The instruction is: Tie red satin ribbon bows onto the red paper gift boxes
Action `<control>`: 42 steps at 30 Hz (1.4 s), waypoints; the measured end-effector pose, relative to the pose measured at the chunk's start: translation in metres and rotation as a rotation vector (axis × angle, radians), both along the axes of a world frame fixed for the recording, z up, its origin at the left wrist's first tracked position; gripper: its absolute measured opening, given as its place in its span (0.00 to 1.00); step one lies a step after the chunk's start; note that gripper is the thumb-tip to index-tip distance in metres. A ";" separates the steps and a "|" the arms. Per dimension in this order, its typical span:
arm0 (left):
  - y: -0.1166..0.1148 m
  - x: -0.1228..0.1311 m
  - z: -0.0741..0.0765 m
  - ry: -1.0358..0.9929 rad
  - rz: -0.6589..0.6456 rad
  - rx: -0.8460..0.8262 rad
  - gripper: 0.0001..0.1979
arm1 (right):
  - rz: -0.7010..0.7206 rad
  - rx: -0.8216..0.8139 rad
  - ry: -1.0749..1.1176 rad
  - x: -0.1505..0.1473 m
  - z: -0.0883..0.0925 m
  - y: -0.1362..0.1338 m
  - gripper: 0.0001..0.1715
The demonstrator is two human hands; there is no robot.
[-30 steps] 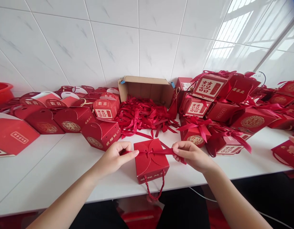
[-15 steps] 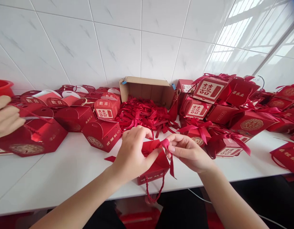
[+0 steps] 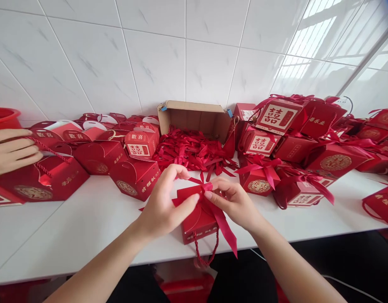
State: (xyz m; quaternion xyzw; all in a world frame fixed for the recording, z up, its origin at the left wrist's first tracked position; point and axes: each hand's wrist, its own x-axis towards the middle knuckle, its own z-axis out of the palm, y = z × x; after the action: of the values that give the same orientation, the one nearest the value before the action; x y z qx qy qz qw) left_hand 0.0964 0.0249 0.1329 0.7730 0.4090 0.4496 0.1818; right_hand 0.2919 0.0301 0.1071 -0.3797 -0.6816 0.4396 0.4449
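A small red gift box [image 3: 196, 223] stands on the white table in front of me, its rope handle [image 3: 206, 259] hanging over the near edge. Across its top runs a red satin ribbon [image 3: 225, 231], looped at the middle, with one tail trailing down the right front. My right hand [image 3: 231, 200] pinches the loop between thumb and fingers. My left hand [image 3: 167, 202] curves round the box's left side, thumb on the ribbon at the middle and index fingertip by a ribbon strand behind; its other fingers are mostly hidden.
Behind the box, a cardboard carton [image 3: 194, 105] lies on its side, spilling loose red ribbons [image 3: 190, 149]. Red boxes [image 3: 135, 179] crowd the left; ribbon-tied boxes [image 3: 277, 118] are stacked at right. Another person's hand [image 3: 14, 151] is at far left near a box's rope handle.
Both hands have drawn in over the middle of the box top. The ribbon now forms a loop there, and a longer tail falls at the front right. The other person's hand moved right.
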 end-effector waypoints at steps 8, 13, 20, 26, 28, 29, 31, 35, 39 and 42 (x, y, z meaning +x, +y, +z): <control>0.008 -0.031 -0.030 -0.011 0.021 -0.617 0.16 | 0.183 -0.061 0.075 -0.003 0.002 -0.006 0.11; 0.004 -0.040 -0.011 0.017 -0.106 -0.615 0.18 | -0.025 -0.135 -0.029 -0.013 0.010 -0.009 0.09; -0.007 -0.025 0.056 0.447 -0.078 0.300 0.06 | -0.223 -0.092 -0.167 -0.031 0.011 -0.011 0.08; 0.012 0.007 0.095 0.636 -0.431 0.406 0.14 | -0.148 0.017 -0.177 -0.027 0.009 -0.014 0.08; 0.027 0.016 0.094 0.608 -0.473 0.409 0.12 | -0.096 0.016 -0.179 -0.024 0.010 -0.015 0.11; 0.035 0.020 0.091 0.586 -0.465 0.417 0.10 | -0.084 0.007 -0.171 -0.024 0.010 -0.015 0.13; 0.048 0.024 0.081 0.512 -0.347 0.465 0.06 | -0.099 -0.016 -0.140 -0.024 0.008 -0.015 0.17; 0.050 0.014 0.056 0.232 0.059 0.426 0.06 | -0.134 -0.060 -0.086 -0.025 0.004 -0.013 0.21; 0.029 -0.005 0.037 0.136 -0.110 -0.156 0.14 | -0.082 -0.056 -0.062 -0.023 0.005 -0.013 0.22; 0.017 -0.011 0.024 0.126 -0.179 -0.306 0.11 | -0.088 0.024 -0.069 -0.022 0.007 -0.013 0.23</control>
State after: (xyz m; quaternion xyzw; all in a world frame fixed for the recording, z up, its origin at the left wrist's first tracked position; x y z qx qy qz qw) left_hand 0.0858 0.0421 0.1567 0.7963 0.4128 0.3148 0.3105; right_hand 0.2696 0.0169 0.1136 -0.4189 -0.6842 0.3981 0.4448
